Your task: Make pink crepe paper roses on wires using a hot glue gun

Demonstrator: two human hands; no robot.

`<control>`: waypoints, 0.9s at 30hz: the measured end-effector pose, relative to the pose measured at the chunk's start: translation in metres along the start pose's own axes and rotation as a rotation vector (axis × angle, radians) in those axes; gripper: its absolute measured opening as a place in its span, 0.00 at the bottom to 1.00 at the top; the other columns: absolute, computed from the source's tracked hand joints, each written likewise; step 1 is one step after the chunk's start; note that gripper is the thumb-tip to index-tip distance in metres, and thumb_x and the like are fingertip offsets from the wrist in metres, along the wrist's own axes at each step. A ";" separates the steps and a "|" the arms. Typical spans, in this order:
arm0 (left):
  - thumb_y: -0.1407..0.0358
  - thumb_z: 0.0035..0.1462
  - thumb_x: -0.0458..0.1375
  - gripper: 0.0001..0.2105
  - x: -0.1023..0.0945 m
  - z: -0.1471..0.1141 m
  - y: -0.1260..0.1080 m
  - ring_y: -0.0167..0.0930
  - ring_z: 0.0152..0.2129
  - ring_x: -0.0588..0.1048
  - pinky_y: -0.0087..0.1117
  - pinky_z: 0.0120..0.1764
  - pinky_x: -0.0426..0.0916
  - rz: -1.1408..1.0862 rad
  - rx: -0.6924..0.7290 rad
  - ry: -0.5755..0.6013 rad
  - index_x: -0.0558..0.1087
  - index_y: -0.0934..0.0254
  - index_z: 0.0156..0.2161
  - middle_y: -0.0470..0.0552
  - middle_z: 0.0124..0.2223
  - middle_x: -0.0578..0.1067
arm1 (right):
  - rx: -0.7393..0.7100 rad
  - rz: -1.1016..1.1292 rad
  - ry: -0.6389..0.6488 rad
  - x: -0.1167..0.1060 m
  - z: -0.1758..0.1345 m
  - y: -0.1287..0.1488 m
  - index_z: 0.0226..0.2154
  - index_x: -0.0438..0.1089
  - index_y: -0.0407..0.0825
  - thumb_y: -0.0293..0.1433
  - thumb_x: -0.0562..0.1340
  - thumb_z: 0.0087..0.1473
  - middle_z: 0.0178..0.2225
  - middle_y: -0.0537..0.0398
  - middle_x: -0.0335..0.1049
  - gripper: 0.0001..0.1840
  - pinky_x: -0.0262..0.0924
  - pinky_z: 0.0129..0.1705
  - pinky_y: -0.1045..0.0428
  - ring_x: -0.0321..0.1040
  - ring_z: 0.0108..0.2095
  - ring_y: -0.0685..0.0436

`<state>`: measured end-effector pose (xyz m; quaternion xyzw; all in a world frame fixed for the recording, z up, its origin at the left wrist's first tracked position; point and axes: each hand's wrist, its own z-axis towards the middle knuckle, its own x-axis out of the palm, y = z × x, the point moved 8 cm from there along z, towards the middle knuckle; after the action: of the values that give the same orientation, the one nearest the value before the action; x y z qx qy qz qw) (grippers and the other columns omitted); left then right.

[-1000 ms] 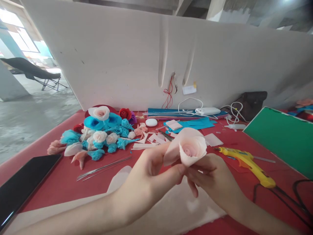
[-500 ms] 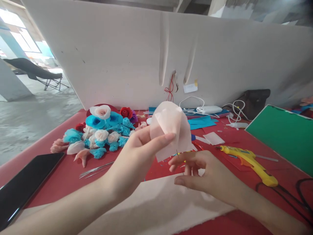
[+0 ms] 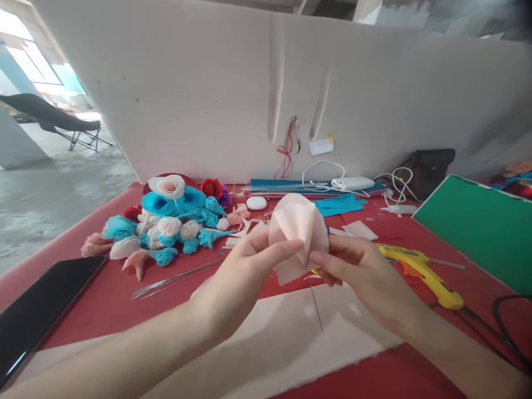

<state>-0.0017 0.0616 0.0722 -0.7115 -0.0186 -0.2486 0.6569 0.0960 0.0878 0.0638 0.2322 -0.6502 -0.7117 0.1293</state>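
Note:
A pale pink crepe paper petal [image 3: 293, 219], rounded at the top and folded to a point lower down, is held up at the middle. My left hand [image 3: 245, 266] pinches it from the left, thumb across the front. From the right, my right hand [image 3: 357, 266] has thumb and fingers closed on the paper's lower edge, beside the folded point. A thin metal wire [image 3: 317, 310] hangs down below the point; its upper end is hidden. Under both hands lies a long pale paper sheet [image 3: 266, 343].
Blue, white and pink paper flowers [image 3: 170, 224] are heaped at left, behind several thin wires [image 3: 174, 279] and a black phone [image 3: 45, 305]. A yellow glue gun [image 3: 428, 274] with its cable lies at right, near a green board [image 3: 482, 233]. A white panel [image 3: 199, 100] stands behind.
My right hand has moved up from below and closed at the paper's lower edge. The paper is slightly lower, and the wire now hangs beneath it, clear of my right fingers.

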 end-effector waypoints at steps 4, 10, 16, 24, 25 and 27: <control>0.65 0.58 0.52 0.09 0.002 -0.001 0.004 0.28 0.38 0.73 0.26 0.43 0.65 0.021 -0.018 -0.003 0.74 0.62 0.40 0.46 0.40 0.76 | 0.013 0.044 -0.016 0.000 0.000 -0.002 0.24 0.68 0.48 0.38 0.63 0.49 0.21 0.61 0.54 0.11 0.45 0.23 0.62 0.45 0.22 0.58; 0.75 0.53 0.52 0.16 0.002 -0.001 0.002 0.31 0.42 0.72 0.28 0.46 0.64 0.052 0.001 0.106 0.71 0.60 0.46 0.46 0.43 0.75 | 0.064 0.101 0.020 -0.005 0.002 -0.003 0.23 0.67 0.46 0.37 0.62 0.49 0.20 0.60 0.52 0.12 0.43 0.22 0.61 0.45 0.21 0.58; 0.75 0.50 0.55 0.16 -0.005 0.004 -0.007 0.35 0.41 0.73 0.31 0.41 0.68 0.270 -0.005 0.121 0.70 0.61 0.45 0.50 0.40 0.77 | 0.145 0.197 0.277 0.000 -0.004 0.003 0.23 0.65 0.43 0.39 0.61 0.50 0.22 0.58 0.53 0.15 0.41 0.21 0.59 0.44 0.21 0.58; 0.73 0.41 0.63 0.09 -0.003 0.002 -0.017 0.35 0.39 0.73 0.28 0.38 0.69 0.570 0.078 0.087 0.73 0.64 0.32 0.47 0.33 0.77 | 0.137 0.004 0.324 0.005 -0.005 0.004 0.25 0.68 0.45 0.37 0.62 0.50 0.23 0.59 0.60 0.11 0.44 0.21 0.62 0.50 0.21 0.59; 0.72 0.42 0.63 0.11 -0.003 0.001 -0.019 0.35 0.39 0.74 0.27 0.37 0.69 0.576 0.108 0.083 0.73 0.63 0.35 0.47 0.36 0.77 | 0.141 -0.030 0.317 0.005 -0.006 0.004 0.26 0.69 0.46 0.38 0.62 0.50 0.24 0.59 0.61 0.11 0.46 0.21 0.62 0.53 0.23 0.58; 0.72 0.42 0.63 0.15 -0.001 0.000 -0.019 0.34 0.39 0.74 0.25 0.35 0.69 0.602 0.127 0.101 0.71 0.62 0.39 0.48 0.40 0.76 | 0.149 -0.090 0.304 0.003 -0.007 0.004 0.29 0.70 0.48 0.39 0.62 0.49 0.27 0.59 0.65 0.10 0.51 0.24 0.63 0.59 0.26 0.56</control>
<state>-0.0096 0.0647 0.0890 -0.6293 0.2102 -0.0763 0.7443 0.0965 0.0799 0.0665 0.3751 -0.6630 -0.6233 0.1768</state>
